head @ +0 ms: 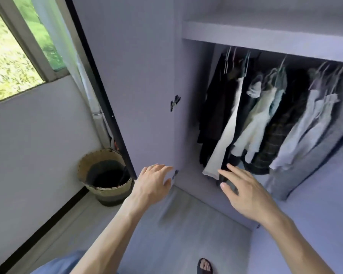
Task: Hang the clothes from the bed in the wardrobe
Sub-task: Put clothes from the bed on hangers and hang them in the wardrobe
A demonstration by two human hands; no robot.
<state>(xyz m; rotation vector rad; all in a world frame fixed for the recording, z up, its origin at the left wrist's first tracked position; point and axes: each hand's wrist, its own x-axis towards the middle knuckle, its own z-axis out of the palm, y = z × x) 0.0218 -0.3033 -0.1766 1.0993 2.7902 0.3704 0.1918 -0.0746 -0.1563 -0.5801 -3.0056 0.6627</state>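
At the far left a window is showing green outside, and below it a woven basket is standing on the floor in the corner, just beside the edge of the open wardrobe door. I am holding my left hand out with the fingers loosely spread and nothing in it, close to the door's lower hinge. Inside the wardrobe, the clothes are hanging in a row under the shelf, dark pieces at the left, pale and grey ones further right. I am reaching my right hand forward, fingers straight and apart, gripping nothing, its fingertips right by the hem of a long white garment; I cannot tell whether they are touching it. My sandalled foot is showing at the bottom edge.
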